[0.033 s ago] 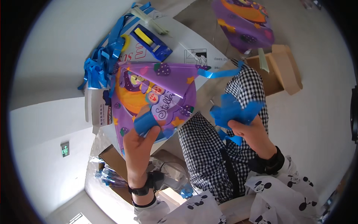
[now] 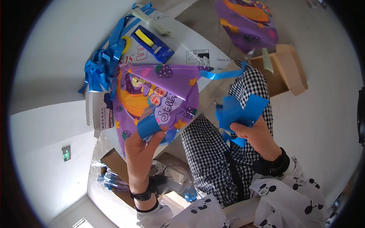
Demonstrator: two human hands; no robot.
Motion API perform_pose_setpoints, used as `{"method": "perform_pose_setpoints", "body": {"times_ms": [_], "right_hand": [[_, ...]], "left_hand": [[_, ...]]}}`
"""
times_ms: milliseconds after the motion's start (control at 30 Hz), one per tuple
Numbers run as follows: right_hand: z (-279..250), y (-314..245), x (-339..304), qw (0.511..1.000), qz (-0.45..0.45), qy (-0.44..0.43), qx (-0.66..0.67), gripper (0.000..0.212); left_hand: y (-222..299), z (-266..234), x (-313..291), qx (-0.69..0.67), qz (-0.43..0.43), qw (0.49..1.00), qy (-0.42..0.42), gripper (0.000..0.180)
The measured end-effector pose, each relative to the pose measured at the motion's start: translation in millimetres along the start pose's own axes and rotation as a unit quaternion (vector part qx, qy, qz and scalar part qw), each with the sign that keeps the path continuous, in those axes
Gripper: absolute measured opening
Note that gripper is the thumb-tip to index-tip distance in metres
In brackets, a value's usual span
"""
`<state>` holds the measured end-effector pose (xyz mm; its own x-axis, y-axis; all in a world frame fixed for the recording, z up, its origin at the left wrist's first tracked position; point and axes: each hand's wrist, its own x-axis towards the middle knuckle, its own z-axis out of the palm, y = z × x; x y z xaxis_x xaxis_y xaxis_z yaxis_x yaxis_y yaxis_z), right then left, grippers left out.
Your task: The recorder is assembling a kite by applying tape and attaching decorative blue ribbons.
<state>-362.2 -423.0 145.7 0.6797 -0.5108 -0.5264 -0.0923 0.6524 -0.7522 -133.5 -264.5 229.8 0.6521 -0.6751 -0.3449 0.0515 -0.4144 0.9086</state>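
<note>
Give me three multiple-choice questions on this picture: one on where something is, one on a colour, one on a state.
1. Where does the blue tape dispenser with the yellow roll lie?
A. on the white cardboard box
B. on the floor
C. in the right hand

2. What colour is the folded plastic strip held by the right hand?
A. red
B. blue
C. green

3. How does the left hand stand to the purple cartoon-printed kite?
A. apart from it
B. flat beneath it
C. gripping its lower edge

Answers: A, it rests on the box top; B, the strip is plainly blue; C, thumb and fingers pinch the kite's edge.
</note>
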Motion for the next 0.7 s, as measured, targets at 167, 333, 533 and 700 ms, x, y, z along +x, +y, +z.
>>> {"method": "perform_pose_setpoints", "body": {"times_ms": [167, 333, 533, 700], "right_hand": [[6.1, -3.2, 5.3, 0.998, -0.049, -0.012, -0.04, 0.036], [12.4, 0.0, 8.3, 0.999, -0.029, -0.017, -0.036, 0.037], [31.6, -16.0, 6.6, 0.995, -0.027, -0.054, -0.084, 0.034], [40.5, -24.4, 9.9, 0.989, -0.038, -0.068, -0.125, 0.026]], "left_hand": [[22.4, -17.2, -4.2, 0.129, 0.015, 0.991, -0.011, 0.028], [30.1, -20.0, -7.0, 0.123, 0.003, 0.992, -0.018, 0.023], [-10.0, 9.1, -4.4, 0.073, -0.006, 0.992, -0.103, 0.019], [-19.0, 17.1, -3.0, 0.059, -0.05, 0.989, -0.125, 0.022]]}}
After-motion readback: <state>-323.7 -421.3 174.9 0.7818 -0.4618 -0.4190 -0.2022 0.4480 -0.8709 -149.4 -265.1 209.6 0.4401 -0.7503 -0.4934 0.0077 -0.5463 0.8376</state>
